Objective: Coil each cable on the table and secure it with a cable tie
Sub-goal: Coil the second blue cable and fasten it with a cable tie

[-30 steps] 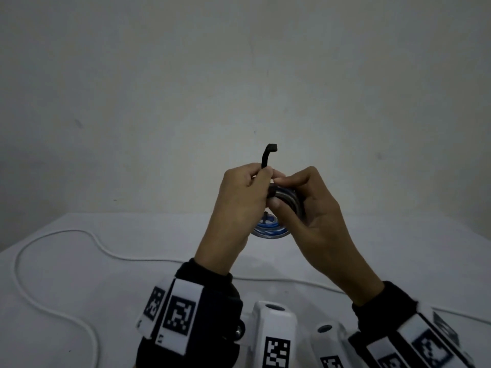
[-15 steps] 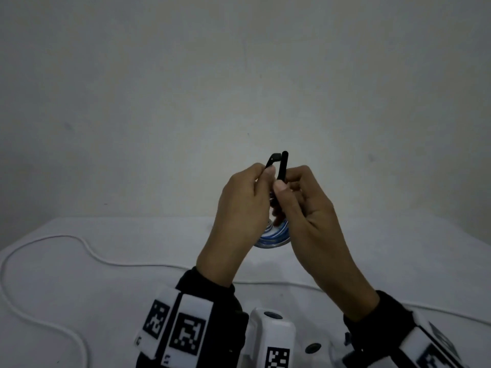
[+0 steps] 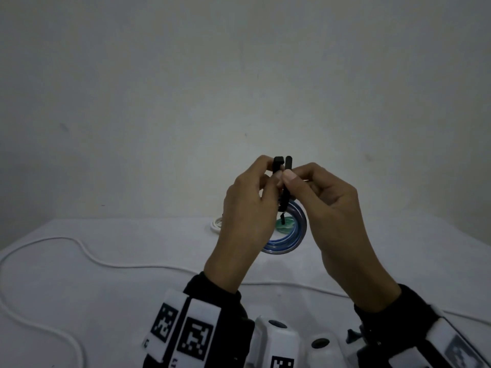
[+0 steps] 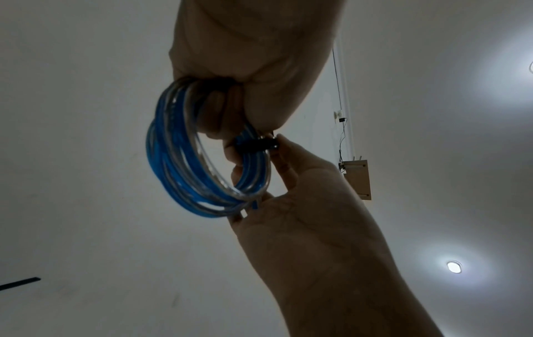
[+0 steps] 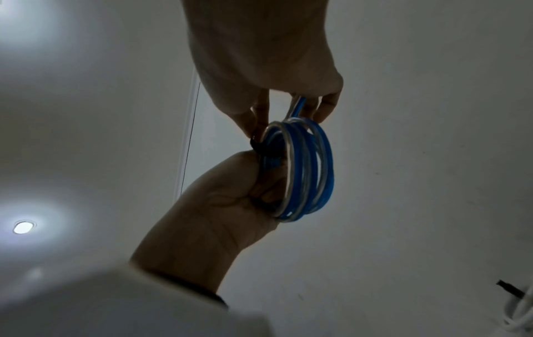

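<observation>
A coiled blue and clear cable (image 3: 295,235) hangs in the air above the table, between both hands. A black cable tie (image 3: 278,163) is looped round the coil, and its two ends stand upright side by side. My left hand (image 3: 268,179) pinches the tie's head end, with its lower fingers through the coil (image 4: 184,164). My right hand (image 3: 292,177) pinches the tie's other end next to it. The tie (image 4: 253,144) crosses the strands of the coil (image 5: 311,171) between the fingertips; in the right wrist view the tie (image 5: 259,147) is half hidden.
A long white cable (image 3: 106,262) lies loose across the white table (image 3: 398,261), running from the left edge to the right. A small white coil (image 3: 216,224) lies behind my left hand. A black strip (image 5: 510,291) lies near a white cable (image 5: 522,317).
My right hand has left the coil's rim and taken the tie's free end, bringing it up beside the end in my left hand. The coil now hangs lower below the hands.
</observation>
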